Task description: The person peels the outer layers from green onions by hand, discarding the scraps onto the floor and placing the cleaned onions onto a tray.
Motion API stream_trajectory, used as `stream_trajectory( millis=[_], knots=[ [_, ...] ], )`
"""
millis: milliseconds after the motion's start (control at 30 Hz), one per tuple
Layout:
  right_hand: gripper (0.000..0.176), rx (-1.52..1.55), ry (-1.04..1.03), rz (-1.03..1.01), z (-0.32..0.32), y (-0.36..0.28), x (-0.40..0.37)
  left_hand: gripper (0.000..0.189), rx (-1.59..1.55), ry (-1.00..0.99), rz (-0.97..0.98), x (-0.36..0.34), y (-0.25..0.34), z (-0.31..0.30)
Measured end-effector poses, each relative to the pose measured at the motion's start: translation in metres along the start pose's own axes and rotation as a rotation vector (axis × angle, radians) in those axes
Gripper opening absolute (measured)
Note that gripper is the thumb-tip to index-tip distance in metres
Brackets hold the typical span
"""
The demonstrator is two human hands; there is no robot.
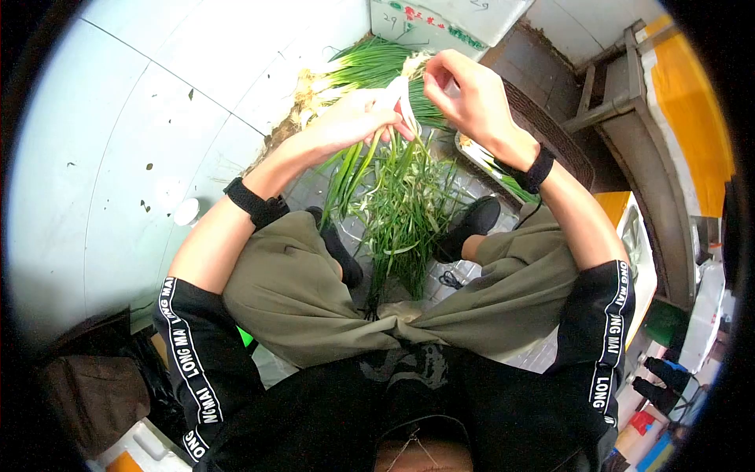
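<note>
My left hand [358,119] is closed around a small bunch of spring onions [403,98], white ends up, green leaves hanging down beneath the fingers. Close to the root end, my right hand [472,98] has thumb and forefinger curled together; what lies between them, if anything, is too small to make out. Behind both hands a large heap of spring onions [366,63] lies on the floor, roots to the left. Between my feet is a loose pile of green leaves [405,212].
A white foam box [440,31] with writing stands at the back. A white tray [472,151] with more spring onions lies right of the leaf pile. At the right is a wooden frame [602,118]; a tiled wall [118,141] runs along the left.
</note>
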State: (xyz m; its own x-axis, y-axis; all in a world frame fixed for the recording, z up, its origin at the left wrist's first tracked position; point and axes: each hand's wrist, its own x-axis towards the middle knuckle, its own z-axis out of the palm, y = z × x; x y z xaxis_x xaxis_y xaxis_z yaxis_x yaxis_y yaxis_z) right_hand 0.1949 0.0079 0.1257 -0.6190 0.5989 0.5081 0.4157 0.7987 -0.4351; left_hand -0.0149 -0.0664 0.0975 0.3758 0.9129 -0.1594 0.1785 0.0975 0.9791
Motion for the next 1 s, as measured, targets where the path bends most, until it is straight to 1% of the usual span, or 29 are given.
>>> stream_trajectory(
  millis=[33, 67, 100, 167, 200, 233, 300, 333, 367, 433, 467, 500, 567, 600, 633, 667, 700, 767, 800, 833, 900, 967, 1000],
  knots=[
    [0.012, -0.039, 0.036, 0.01, 0.0, 0.001, 0.0, 0.017, 0.0, 0.002, 0.001, 0.001, -0.001, -0.001],
    [0.012, -0.016, 0.075, 0.018, -0.001, 0.002, 0.001, 0.017, -0.026, 0.028, -0.005, 0.001, -0.002, -0.002],
    [0.012, -0.016, 0.074, 0.016, -0.001, 0.003, 0.001, 0.016, -0.051, 0.054, -0.011, 0.0, 0.0, -0.001],
    [0.014, 0.065, 0.045, 0.097, -0.001, 0.008, 0.001, 0.017, -0.07, 0.045, -0.008, -0.005, 0.007, -0.002],
    [0.02, 0.104, -0.022, 0.113, 0.001, 0.01, 0.0, 0.017, -0.087, 0.034, -0.005, -0.007, 0.011, -0.002],
    [0.02, 0.103, -0.023, 0.111, 0.0, 0.011, -0.001, 0.017, -0.087, 0.036, -0.004, -0.007, 0.009, -0.003],
    [0.025, -0.047, -0.277, 0.169, -0.001, 0.011, -0.005, 0.017, -0.065, 0.074, -0.029, -0.006, 0.003, -0.005],
    [0.025, -0.087, -0.323, 0.172, -0.001, 0.008, -0.006, 0.017, -0.065, 0.075, -0.029, -0.006, 0.002, -0.005],
    [0.025, -0.087, -0.323, 0.171, 0.001, 0.009, -0.009, 0.017, -0.047, 0.115, -0.042, -0.006, 0.001, -0.005],
    [0.017, -0.196, -0.482, 0.075, 0.007, 0.015, -0.019, 0.017, -0.028, 0.156, -0.055, -0.006, -0.001, -0.006],
    [0.012, -0.197, -0.553, 0.019, 0.008, 0.017, -0.023, 0.016, -0.036, 0.189, -0.066, -0.006, -0.003, -0.007],
    [0.01, -0.229, -0.551, -0.016, 0.016, 0.02, -0.032, 0.016, -0.044, 0.222, -0.078, -0.006, -0.004, -0.008],
    [0.012, -0.333, -0.667, -0.111, 0.024, 0.027, -0.049, 0.017, -0.008, 0.221, -0.082, -0.008, 0.0, -0.008],
    [0.012, -0.332, -0.667, -0.111, 0.024, 0.026, -0.048, 0.017, 0.027, 0.219, -0.087, -0.008, 0.001, -0.008],
    [0.013, -0.375, -0.818, -0.046, 0.023, 0.025, -0.047, 0.017, 0.028, 0.221, -0.089, -0.008, -0.001, -0.008],
    [0.014, -0.416, -0.968, 0.021, 0.024, 0.023, -0.046, 0.018, 0.005, 0.213, -0.042, -0.006, -0.006, -0.009],
    [0.014, -0.415, -0.969, 0.02, 0.024, 0.024, -0.044, 0.02, -0.019, 0.207, 0.005, -0.006, -0.006, -0.009],
    [0.015, -0.457, -0.924, 0.012, 0.024, 0.031, -0.036, 0.021, -0.028, 0.223, 0.004, -0.01, -0.006, -0.01],
    [0.015, -0.431, -0.824, -0.009, 0.025, 0.032, -0.034, 0.021, -0.035, 0.236, 0.004, -0.012, -0.005, -0.011],
    [0.015, -0.431, -0.828, -0.013, 0.024, 0.031, -0.033, 0.021, -0.038, 0.239, 0.004, -0.012, -0.006, -0.01],
    [0.014, -0.316, -0.589, -0.078, 0.02, 0.028, -0.033, 0.022, -0.096, 0.297, 0.03, -0.011, -0.011, -0.007],
    [0.015, -0.286, -0.589, -0.081, 0.018, 0.025, -0.03, 0.023, -0.087, 0.293, 0.047, -0.008, -0.015, -0.008],
    [0.017, -0.296, -0.65, -0.064, 0.019, 0.024, -0.029, 0.024, -0.076, 0.288, 0.063, -0.007, -0.014, -0.009]
  ],
)
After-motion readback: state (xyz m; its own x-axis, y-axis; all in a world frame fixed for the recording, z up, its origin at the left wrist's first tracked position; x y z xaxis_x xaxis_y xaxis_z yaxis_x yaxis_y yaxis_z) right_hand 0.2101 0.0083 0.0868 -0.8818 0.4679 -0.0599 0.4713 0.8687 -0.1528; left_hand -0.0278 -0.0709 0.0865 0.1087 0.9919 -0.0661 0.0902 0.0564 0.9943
